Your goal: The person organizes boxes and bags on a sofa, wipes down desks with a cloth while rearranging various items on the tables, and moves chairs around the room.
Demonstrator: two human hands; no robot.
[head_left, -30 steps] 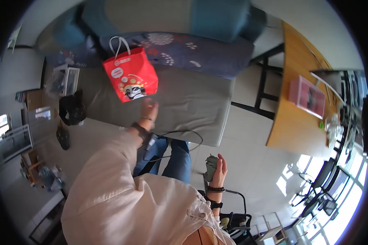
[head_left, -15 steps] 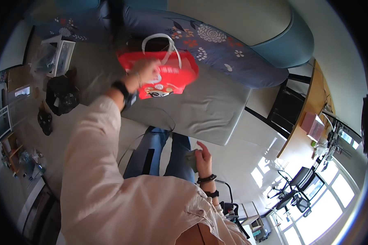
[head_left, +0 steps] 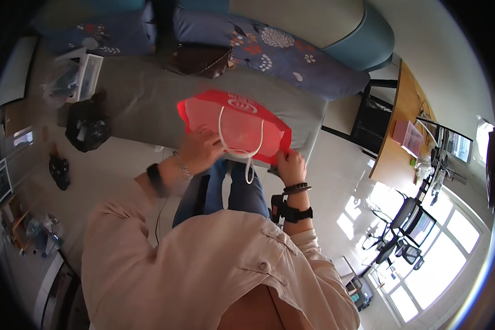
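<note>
The red paper bag (head_left: 275,135), tilted with its mouth towards me, hangs over the near edge of the grey bench. Its white rope handles droop across the opening. My right hand (head_left: 291,166) is closed on the right end of the rim. At the left side of the rim is my left hand (head_left: 202,149), a little blurred, its fingers curled on the bag beside the handle. What the bag holds is hidden.
On the grey bench (head_left: 143,91) lie a brown chain-strap bag (head_left: 201,59) and a white-framed box (head_left: 88,77). A black plastic bag (head_left: 88,125) is at its left edge. A pink box (head_left: 407,137) stands on the wooden table (head_left: 388,159) to the right.
The red bag has come off the bench towards me, and its mouth has tipped my way. My right hand has risen to its rim; the grey-green piece it held no longer shows.
</note>
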